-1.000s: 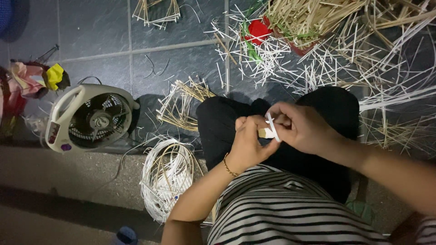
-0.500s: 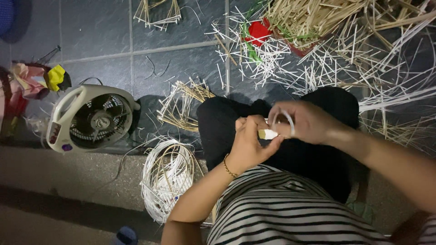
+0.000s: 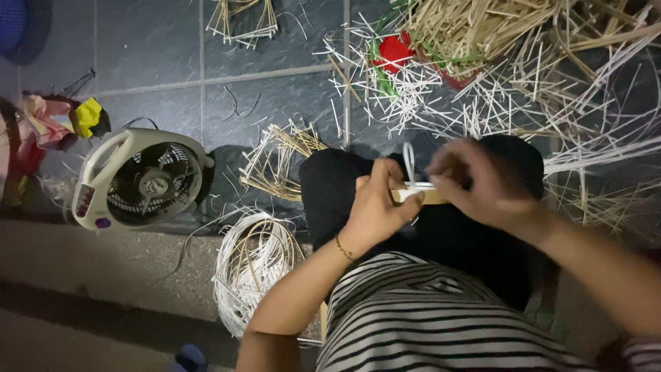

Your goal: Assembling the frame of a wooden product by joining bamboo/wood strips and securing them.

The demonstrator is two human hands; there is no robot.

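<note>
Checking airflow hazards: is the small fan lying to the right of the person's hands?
No, the white fan lies on the floor left of both hands.

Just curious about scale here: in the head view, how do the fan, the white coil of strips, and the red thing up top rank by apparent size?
1. White coil of strips and fan: look alike, and the coil lies nearer the camera, so unranked.
2. Red thing: clearly smallest, partly covered by strips.

Both forearms reached forward over the lap. The left hand (image 3: 377, 203) was curled closed, thumb uppermost; the right hand (image 3: 475, 182), blurred, pinched close beside it.
</note>
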